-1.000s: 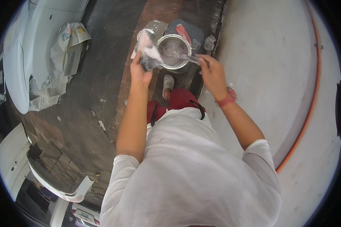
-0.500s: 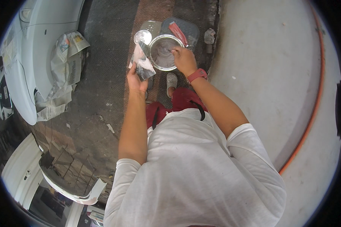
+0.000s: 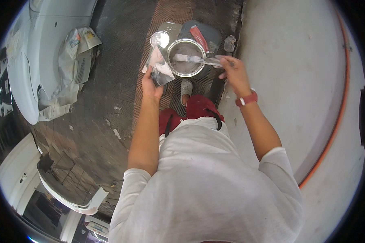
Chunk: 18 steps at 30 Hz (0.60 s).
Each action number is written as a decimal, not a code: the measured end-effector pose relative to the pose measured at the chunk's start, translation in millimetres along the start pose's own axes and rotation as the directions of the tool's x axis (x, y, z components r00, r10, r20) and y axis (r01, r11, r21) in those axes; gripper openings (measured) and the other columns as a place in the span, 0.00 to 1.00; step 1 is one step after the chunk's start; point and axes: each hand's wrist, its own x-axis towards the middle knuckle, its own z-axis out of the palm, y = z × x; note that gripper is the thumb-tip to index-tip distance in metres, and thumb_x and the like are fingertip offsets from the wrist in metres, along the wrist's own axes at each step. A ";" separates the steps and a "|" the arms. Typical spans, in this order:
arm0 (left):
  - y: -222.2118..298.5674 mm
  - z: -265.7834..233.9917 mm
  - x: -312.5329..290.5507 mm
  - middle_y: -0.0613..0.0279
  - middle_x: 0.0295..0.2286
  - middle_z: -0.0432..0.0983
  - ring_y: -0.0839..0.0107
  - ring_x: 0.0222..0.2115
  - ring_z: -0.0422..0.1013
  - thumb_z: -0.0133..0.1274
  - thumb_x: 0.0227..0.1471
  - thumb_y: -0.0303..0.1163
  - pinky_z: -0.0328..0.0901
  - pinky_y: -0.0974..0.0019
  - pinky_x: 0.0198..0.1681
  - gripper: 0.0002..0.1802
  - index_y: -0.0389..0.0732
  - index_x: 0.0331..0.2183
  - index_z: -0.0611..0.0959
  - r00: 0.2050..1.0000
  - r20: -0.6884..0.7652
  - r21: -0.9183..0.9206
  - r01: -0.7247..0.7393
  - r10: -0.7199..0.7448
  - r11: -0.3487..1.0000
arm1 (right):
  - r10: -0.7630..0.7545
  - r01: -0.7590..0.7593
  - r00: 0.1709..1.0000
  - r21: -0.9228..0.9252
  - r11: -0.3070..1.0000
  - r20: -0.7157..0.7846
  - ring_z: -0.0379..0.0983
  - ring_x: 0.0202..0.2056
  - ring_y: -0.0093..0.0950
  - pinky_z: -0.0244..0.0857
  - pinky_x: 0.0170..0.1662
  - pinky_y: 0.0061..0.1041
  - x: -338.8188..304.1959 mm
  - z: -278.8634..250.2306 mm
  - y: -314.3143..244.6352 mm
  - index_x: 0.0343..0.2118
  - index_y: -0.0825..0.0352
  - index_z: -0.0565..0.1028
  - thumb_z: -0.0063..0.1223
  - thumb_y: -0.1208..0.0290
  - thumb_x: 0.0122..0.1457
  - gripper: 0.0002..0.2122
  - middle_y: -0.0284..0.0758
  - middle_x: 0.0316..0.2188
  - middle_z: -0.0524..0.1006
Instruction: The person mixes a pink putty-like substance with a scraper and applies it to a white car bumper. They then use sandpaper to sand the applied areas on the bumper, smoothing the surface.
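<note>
My left hand (image 3: 151, 86) grips a flat dark plate (image 3: 163, 77) by its near edge. Pale pink putty (image 3: 155, 59) is spread over part of that plate. To its right stands an open round metal tin (image 3: 187, 75) containing greyish-pink paste (image 3: 192, 49). In my right hand (image 3: 235, 76), fingers closed on its right end, is a long flat spatula (image 3: 205, 60). The blade, coated in paste, reaches over the tin's opening. Whether it touches the rim I cannot tell.
Behind the tin lie a red tube (image 3: 198, 38) and a round pale lid (image 3: 159, 39). A pale car body (image 3: 61, 24) with newspaper masking (image 3: 75, 60) stands at left. A pale panel or wall surface (image 3: 288, 81) fills the right, with an orange hose (image 3: 332, 137). A curved bumper-like part (image 3: 69, 202) lies lower left.
My right hand has moved right and slightly down, away from the tin's inside, bringing the paste-coated spatula up into sight. My left hand still holds the plate beside the tin.
</note>
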 end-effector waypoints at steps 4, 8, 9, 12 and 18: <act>12.4 10.6 -5.9 0.51 0.59 0.71 0.56 0.59 0.69 0.48 0.70 0.40 0.61 0.53 0.65 0.28 0.33 0.63 0.71 0.979 -0.152 0.113 -0.122 0.139 0.986 | -0.097 0.098 0.995 -0.086 0.991 0.015 0.77 0.33 0.19 0.73 0.30 0.20 -47.5 -25.2 -63.2 0.50 0.71 0.83 0.53 0.68 0.71 0.13 0.37 0.42 0.84; 20.7 29.5 -9.4 0.50 0.58 0.72 0.61 0.57 0.70 0.48 0.70 0.36 0.64 0.59 0.62 0.28 0.31 0.64 0.68 0.948 -0.027 0.263 -0.300 0.318 0.917 | -0.259 0.256 0.966 -0.205 0.945 0.011 0.76 0.34 0.19 0.74 0.33 0.21 -94.1 -33.3 -115.9 0.50 0.71 0.83 0.51 0.73 0.72 0.12 0.38 0.44 0.84; 23.0 36.2 -10.9 0.50 0.58 0.72 0.61 0.57 0.70 0.48 0.70 0.36 0.64 0.59 0.62 0.28 0.31 0.64 0.68 0.950 0.003 0.263 -0.302 0.312 0.916 | -0.292 0.289 0.956 -0.226 0.930 0.019 0.76 0.33 0.20 0.74 0.33 0.21 -105.8 -33.9 -124.8 0.50 0.71 0.83 0.50 0.74 0.72 0.12 0.38 0.45 0.84; 30.8 66.0 -24.7 0.50 0.57 0.73 0.61 0.56 0.71 0.48 0.70 0.37 0.66 0.58 0.61 0.28 0.32 0.65 0.68 0.957 0.058 0.295 -0.288 0.284 0.911 | -0.456 0.471 0.881 -0.315 0.824 0.123 0.78 0.35 0.24 0.75 0.35 0.23 -132.8 -28.8 -138.6 0.50 0.70 0.83 0.52 0.79 0.68 0.12 0.39 0.47 0.84; 56.9 105.2 -57.0 0.49 0.56 0.73 0.58 0.56 0.73 0.48 0.69 0.35 0.70 0.54 0.60 0.27 0.31 0.64 0.68 0.987 0.148 0.171 -0.094 0.069 0.981 | -0.685 0.799 0.557 -0.530 0.285 0.470 0.82 0.47 0.39 0.78 0.45 0.31 -134.9 -15.9 -118.7 0.48 0.68 0.83 0.58 0.85 0.55 0.17 0.40 0.49 0.83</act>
